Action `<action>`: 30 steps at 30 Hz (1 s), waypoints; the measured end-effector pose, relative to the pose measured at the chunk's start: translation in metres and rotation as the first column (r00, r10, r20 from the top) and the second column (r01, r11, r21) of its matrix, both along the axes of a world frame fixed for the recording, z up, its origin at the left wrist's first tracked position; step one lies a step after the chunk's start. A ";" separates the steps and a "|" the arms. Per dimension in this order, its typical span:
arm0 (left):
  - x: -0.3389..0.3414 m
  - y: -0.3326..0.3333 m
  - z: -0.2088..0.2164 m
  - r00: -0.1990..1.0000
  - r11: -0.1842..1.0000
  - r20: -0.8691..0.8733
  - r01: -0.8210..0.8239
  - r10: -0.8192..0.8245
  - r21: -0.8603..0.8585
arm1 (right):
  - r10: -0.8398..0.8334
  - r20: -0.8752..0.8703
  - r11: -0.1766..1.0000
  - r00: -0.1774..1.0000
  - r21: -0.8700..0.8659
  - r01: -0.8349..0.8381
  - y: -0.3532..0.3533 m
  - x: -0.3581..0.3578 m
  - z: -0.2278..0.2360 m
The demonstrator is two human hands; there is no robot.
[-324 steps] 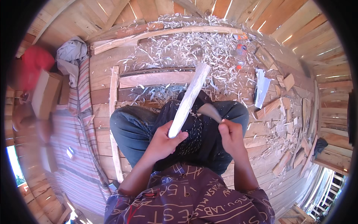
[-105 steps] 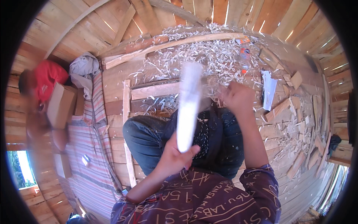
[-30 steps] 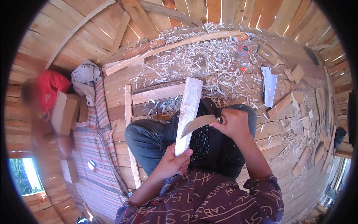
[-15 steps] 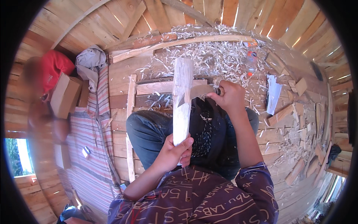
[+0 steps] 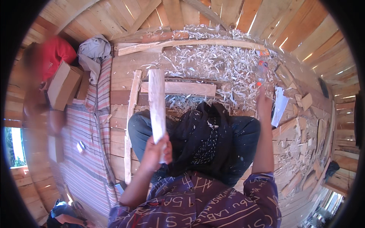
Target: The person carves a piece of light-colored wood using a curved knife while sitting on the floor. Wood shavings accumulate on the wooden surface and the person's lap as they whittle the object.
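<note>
Over the dark-blue-trousered left leg (image 5: 138, 129), the left hand (image 5: 155, 154) wraps the near end of a pale, long wooden billet (image 5: 156, 100), a sensible hold; it should handle stiff, fairly light, not slippery. Its long axis runs near to far, far end tipped slightly left. The blurred right hand (image 5: 264, 103) stretches beside a white, ragged-edged sheet (image 5: 280, 104), its grip unclear.

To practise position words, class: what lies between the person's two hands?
Between the left hand and the right hand, the head view shows the black cloth and part of the trousers.
</note>
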State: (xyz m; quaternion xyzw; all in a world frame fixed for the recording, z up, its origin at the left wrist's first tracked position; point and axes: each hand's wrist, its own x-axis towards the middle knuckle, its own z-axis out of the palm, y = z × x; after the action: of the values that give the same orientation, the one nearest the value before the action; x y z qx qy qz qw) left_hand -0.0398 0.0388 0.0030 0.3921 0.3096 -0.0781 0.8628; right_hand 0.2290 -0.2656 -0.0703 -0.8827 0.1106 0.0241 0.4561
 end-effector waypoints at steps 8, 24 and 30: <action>0.054 -0.021 0.018 0.930 0.850 0.029 0.321 -0.366 0.417 | 0.198 0.106 0.973 0.974 0.101 -0.209 0.030 -0.082 -0.021; 0.038 -0.059 0.054 0.881 0.888 0.148 0.421 -0.449 0.186 | 0.597 0.598 0.783 0.534 -0.578 -0.228 0.047 -0.016 0.078; -0.003 -0.091 0.009 0.784 0.784 0.127 0.618 -0.608 -0.055 | -0.401 0.363 0.910 0.841 0.262 0.321 -0.024 0.056 0.113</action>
State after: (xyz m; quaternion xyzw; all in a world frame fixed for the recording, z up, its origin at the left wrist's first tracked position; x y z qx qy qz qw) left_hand -0.0431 -0.0524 0.0119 0.4342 0.1168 -0.3484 0.8225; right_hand 0.2855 -0.2900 0.0427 -0.7831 0.1748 -0.2373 0.5476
